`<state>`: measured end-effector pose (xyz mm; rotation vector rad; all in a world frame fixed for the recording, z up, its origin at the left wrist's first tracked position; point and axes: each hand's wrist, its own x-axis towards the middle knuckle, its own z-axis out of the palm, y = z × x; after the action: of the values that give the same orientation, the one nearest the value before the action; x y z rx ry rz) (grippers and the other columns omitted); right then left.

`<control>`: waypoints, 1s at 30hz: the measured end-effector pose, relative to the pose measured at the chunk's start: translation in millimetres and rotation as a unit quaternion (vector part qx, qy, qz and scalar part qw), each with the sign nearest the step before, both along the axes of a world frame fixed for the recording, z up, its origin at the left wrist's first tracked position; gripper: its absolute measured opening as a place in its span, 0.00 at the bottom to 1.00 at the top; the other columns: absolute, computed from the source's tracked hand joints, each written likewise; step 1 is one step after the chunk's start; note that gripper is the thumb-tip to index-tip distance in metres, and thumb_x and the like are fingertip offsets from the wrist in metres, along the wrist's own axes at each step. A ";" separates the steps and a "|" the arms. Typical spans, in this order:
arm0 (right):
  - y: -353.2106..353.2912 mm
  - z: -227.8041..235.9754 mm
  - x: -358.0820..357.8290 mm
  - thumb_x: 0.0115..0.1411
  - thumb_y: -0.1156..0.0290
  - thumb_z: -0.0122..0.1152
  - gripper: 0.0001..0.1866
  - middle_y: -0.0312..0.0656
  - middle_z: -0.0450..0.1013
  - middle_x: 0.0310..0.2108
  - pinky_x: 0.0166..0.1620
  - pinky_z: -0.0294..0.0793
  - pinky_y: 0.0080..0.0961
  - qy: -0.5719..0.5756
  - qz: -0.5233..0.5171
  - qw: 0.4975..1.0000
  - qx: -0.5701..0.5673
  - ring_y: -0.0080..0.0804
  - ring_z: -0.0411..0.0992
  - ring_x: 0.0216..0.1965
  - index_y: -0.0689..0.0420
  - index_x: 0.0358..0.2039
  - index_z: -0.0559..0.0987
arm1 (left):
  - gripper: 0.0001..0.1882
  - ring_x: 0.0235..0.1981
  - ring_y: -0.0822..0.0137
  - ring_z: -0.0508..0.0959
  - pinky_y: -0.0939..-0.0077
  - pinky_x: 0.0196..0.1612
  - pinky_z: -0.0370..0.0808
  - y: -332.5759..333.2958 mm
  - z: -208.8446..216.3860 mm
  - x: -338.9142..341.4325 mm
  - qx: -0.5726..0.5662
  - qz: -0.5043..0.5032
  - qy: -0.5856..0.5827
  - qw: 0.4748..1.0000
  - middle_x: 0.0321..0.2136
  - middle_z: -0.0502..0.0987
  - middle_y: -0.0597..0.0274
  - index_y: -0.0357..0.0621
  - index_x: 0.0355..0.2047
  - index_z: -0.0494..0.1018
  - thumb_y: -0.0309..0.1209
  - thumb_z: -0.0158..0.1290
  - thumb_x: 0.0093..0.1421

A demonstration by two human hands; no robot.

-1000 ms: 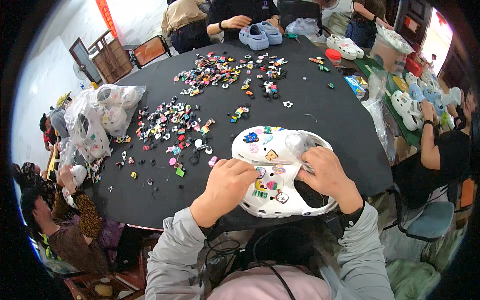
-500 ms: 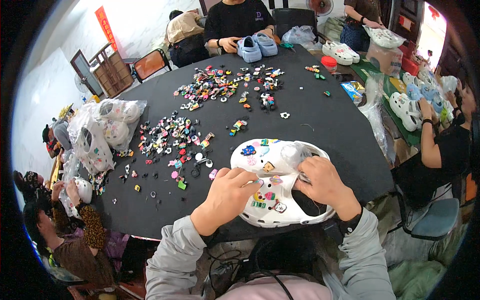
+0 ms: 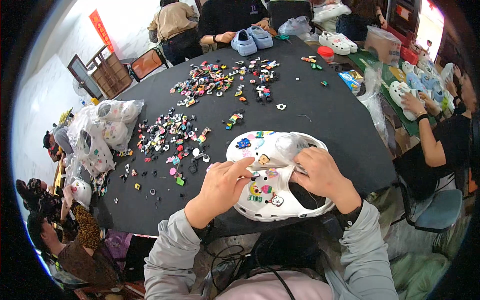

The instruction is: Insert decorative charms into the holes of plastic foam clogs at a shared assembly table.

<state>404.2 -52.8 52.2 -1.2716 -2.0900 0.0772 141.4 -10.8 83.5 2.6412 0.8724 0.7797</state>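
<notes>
Two white clogs lie side by side on the table in front of me, both decorated with colourful charms. The near clog (image 3: pixel 260 212) carries a banana-like, a strawberry-like and other charms. Clear plastic (image 3: pixel 291 146) bulges from the far clog (image 3: pixel 275 160). My left hand (image 3: pixel 218 187) is closed in a pinch at the near clog's upper, on a small dark charm (image 3: pixel 255 176) mostly covered by the fingertips. My right hand (image 3: pixel 322 172) grips the near clog at its opening. Its thumb and some fingertips are hidden inside.
Loose charms (image 3: pixel 172 135) lie in piles across the black table (image 3: pixel 320 112). Bagged white clogs (image 3: pixel 100 145) stand at the left edge. Opposite, a person handles blue clogs (image 3: pixel 252 40). Other people work at both sides. A red-lidded jar (image 3: pixel 326 53) stands at the far right.
My view has shifted a little. My left fingertips are lifted slightly off the near clog's upper, with the charm between them. My right hand keeps its grip at the opening.
</notes>
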 end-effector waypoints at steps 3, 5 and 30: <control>-1.1 0.3 0.5 0.48 0.64 0.62 0.12 0.46 0.70 0.26 0.36 0.67 0.40 -0.002 0.001 1.000 -0.002 0.46 0.70 0.31 0.59 0.27 0.73 | 0.27 0.31 0.60 0.78 0.65 0.37 0.70 -0.7 0.5 -1.4 0.008 -0.011 0.005 1.000 0.29 0.81 0.65 0.41 0.52 0.67 0.22 0.58 0.50; -0.4 0.7 0.9 0.48 0.64 0.62 0.12 0.46 0.70 0.26 0.36 0.67 0.40 -0.009 0.001 1.000 -0.005 0.46 0.70 0.31 0.59 0.27 0.73 | 0.27 0.31 0.60 0.78 0.65 0.38 0.70 -0.9 1.0 -2.1 0.012 -0.016 0.005 1.000 0.29 0.81 0.65 0.41 0.53 0.66 0.21 0.57 0.50; -2.7 -7.0 0.8 0.47 0.64 0.63 0.13 0.43 0.68 0.28 0.38 0.67 0.38 -0.006 -0.008 1.000 -0.003 0.41 0.69 0.32 0.59 0.26 0.72 | 0.28 0.30 0.67 0.69 0.65 0.33 0.56 -29.4 10.1 13.5 0.268 -0.108 0.285 0.914 0.36 0.74 0.63 0.38 0.57 0.63 0.28 0.50 0.54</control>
<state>405.0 -55.4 45.2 -1.2949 -2.0904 0.0693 154.9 -40.2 93.6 3.4713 0.4990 0.1870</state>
